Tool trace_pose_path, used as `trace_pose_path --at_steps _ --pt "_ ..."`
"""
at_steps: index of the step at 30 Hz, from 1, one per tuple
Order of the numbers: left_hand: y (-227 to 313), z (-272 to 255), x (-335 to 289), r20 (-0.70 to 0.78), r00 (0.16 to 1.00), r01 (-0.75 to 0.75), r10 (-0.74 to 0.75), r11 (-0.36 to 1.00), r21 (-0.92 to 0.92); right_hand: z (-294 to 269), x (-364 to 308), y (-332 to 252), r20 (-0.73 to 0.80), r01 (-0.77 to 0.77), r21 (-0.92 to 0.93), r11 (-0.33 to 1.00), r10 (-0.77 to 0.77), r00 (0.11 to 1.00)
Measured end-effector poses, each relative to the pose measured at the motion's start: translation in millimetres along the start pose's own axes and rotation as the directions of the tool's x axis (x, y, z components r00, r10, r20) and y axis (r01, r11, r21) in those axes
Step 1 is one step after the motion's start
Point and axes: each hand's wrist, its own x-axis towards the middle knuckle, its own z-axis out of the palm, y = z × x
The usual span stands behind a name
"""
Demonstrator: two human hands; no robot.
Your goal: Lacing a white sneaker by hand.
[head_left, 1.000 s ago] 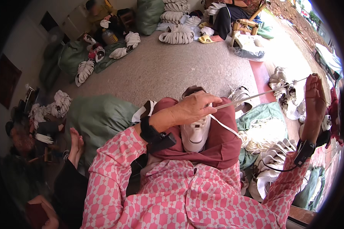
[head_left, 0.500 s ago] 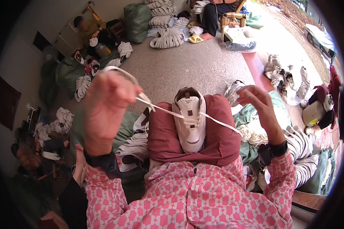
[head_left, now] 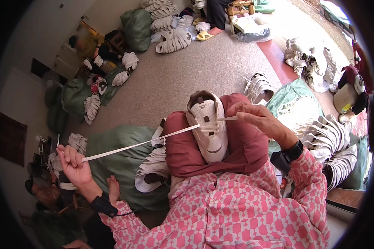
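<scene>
A white sneaker [head_left: 210, 137] rests between my thighs, its toe toward me. Flat white shoelace [head_left: 141, 144] runs through its lower eyelets and out to both sides. Far out to the left, my left hand [head_left: 75, 164] is closed around one length, which is stretched taut from the shoe; the lace's tip sticks up above the fingers. Close to the shoe's right side, my right hand [head_left: 259, 120] pinches the other, shorter length between thumb and fingers.
Stacks of white shoe uppers [head_left: 326, 137] lie on my right, beside a green sack [head_left: 297, 89] with pale laces on it. Another green sack [head_left: 120, 145] is at my left, with more uppers [head_left: 151, 168]. Other people sit at the far left and at the top.
My left hand has moved down and outward to the left, drawing its lace straight. My right hand has come in toward the shoe, and its length of lace is shorter.
</scene>
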Motion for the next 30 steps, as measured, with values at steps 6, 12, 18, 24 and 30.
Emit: trace_pose_path --at_steps 6,12,18,24,30 --pt "-102.9 23.7 0.3 -0.224 0.968 0.211 -0.112 0.849 0.484 -49.0 -46.0 -0.5 -0.417 0.436 0.827 0.355 -0.131 0.899" --pt "-229.5 44.5 -0.3 -0.033 0.960 0.160 -0.277 0.446 0.881 -104.4 -108.5 6.2 -0.645 0.659 0.749 0.071 -0.152 0.749" --pt "-293.7 40.9 1.5 0.199 0.943 -0.169 -0.267 0.132 0.977 -126.9 -140.4 45.9 -0.669 0.676 0.726 0.125 -0.100 0.737" --pt "-311.8 48.8 5.6 0.322 0.915 -0.349 -0.244 -0.073 0.934 -133.9 -150.4 79.3 -0.669 0.625 0.694 0.356 -0.003 0.744" --pt "-309.1 51.0 12.4 0.229 0.888 -0.357 -0.398 -0.284 0.890 -110.7 -133.6 64.8 -0.609 0.471 0.672 0.572 0.065 0.790"
